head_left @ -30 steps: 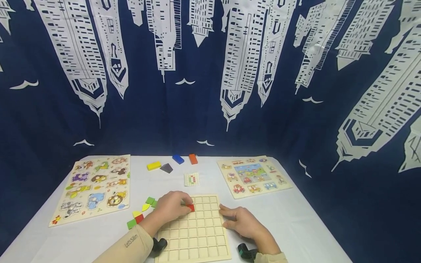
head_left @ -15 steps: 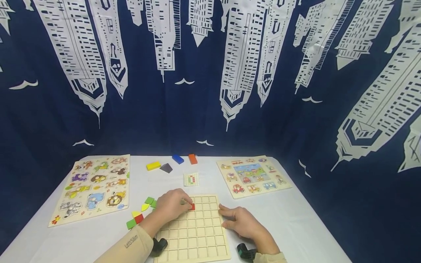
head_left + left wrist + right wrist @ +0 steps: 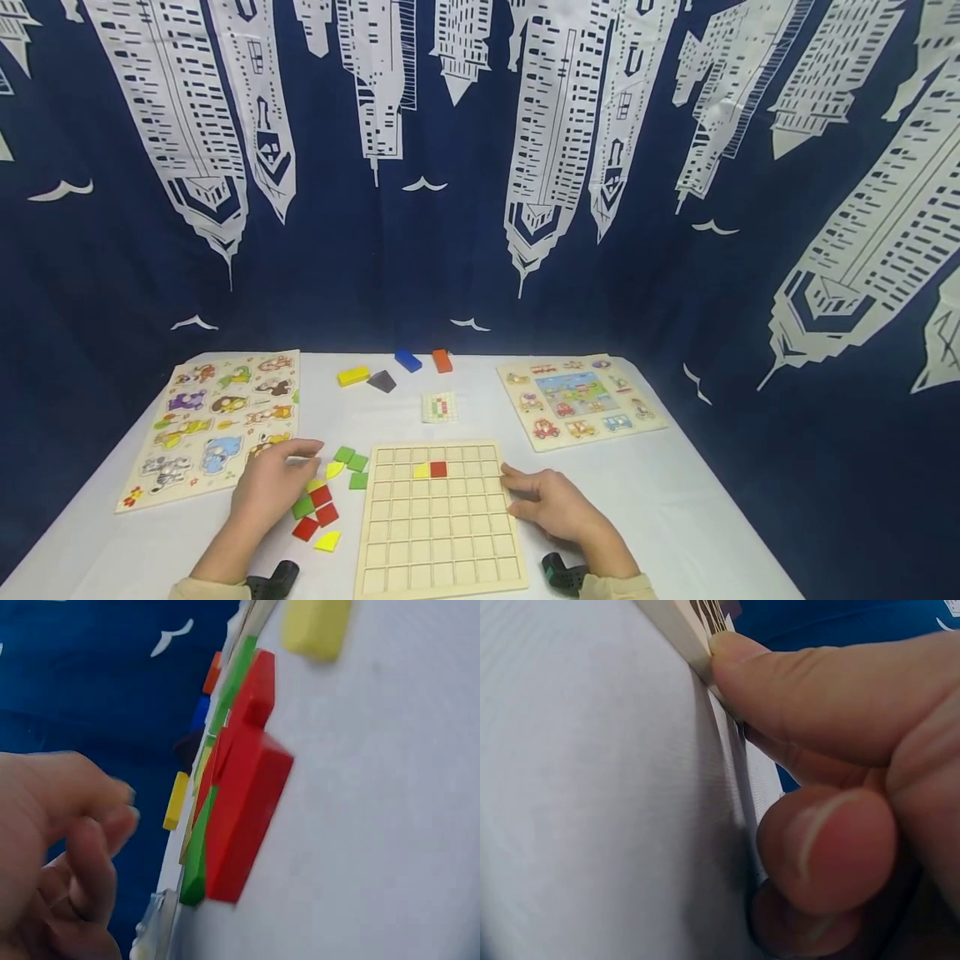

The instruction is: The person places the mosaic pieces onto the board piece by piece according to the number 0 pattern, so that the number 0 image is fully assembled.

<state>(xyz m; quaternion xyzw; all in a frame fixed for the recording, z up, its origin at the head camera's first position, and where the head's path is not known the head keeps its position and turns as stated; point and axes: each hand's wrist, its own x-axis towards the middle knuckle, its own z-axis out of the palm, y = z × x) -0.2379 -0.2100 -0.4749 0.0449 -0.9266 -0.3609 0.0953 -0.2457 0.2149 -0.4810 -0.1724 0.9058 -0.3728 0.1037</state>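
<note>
A wooden grid board (image 3: 450, 529) lies in front of me. In one of its upper rows a red square tile (image 3: 438, 470) sits beside a yellow tile with a curved side (image 3: 422, 471). My left hand (image 3: 272, 486) hovers left of the board, fingers loosely bent and holding nothing. Close by it lie loose red tiles (image 3: 327, 514), green tiles (image 3: 358, 481) and yellow tiles (image 3: 327, 542); the left wrist view shows red tiles (image 3: 251, 810) standing out near the hand (image 3: 60, 847). My right hand (image 3: 555, 504) touches the board's right edge with its fingertips.
A small pattern card (image 3: 439, 407) lies behind the board. Further back are a yellow block (image 3: 353, 377), a dark block (image 3: 382, 382), a blue block (image 3: 408, 361) and an orange block (image 3: 442, 361). Picture puzzles stand left (image 3: 202, 433) and right (image 3: 622, 412).
My left hand has let go of a tile in the board's upper row and moved left over the loose tiles. The red and yellow tiles now show uncovered. My right hand stays at the edge.
</note>
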